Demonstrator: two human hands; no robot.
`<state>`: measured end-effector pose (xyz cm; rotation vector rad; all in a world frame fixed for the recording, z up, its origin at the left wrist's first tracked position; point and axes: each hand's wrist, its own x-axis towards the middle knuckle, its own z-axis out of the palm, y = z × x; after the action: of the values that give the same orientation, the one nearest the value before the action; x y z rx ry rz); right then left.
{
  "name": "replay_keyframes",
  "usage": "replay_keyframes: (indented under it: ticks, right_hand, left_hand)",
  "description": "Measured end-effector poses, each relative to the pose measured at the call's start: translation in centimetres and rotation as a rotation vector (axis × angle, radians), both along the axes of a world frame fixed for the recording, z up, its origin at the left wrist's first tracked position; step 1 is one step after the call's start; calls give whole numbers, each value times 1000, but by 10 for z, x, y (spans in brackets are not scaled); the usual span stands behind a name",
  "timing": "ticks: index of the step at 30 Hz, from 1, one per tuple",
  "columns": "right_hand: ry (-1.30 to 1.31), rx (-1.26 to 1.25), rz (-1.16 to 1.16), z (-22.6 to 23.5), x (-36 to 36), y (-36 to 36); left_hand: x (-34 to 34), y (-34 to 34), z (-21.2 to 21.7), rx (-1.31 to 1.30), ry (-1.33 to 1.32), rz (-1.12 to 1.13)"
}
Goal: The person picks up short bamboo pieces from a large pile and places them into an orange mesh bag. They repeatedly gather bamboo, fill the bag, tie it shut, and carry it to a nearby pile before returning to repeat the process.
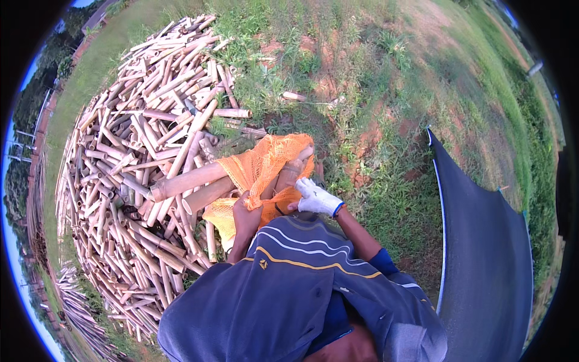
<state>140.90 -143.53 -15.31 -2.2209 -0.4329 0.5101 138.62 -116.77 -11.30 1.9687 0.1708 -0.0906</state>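
Note:
An orange mesh bag is in front of me, stretched around cut bamboo pieces. Two thick bamboo pieces stick out of its left side, and more bamboo shows at its right end. My bare left hand is closed on the bunched netting at the near side. On the right, my right hand wears a white glove with bare fingertips showing. Its fingers are bent against the near right edge of the bag and seem to grip the netting; part of that grip is hidden.
A large heap of cut bamboo covers the ground at left, reaching close to the bag. Grass and weeds with reddish soil lie ahead and to the right. A dark sheet stands at the right. One loose bamboo piece lies beyond the bag.

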Motion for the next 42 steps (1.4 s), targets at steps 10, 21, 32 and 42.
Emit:
replay_keyframes:
  ticks: [10,21,32,42]
  right_hand:
    - [-156,-140,69,-31,295,-52]
    - [-104,-161,314,-69,580,-142]
    - [-404,145,300,6,908,-167]
    - [-199,166,288,-31,1183,-132]
  left_hand:
    - [297,-111,-26,30,-49,120]
    - [538,-189,-104,219,41,296]
    - [837,-242,64,15,-89,480]
    - [1141,-194,22,0,-53,453]
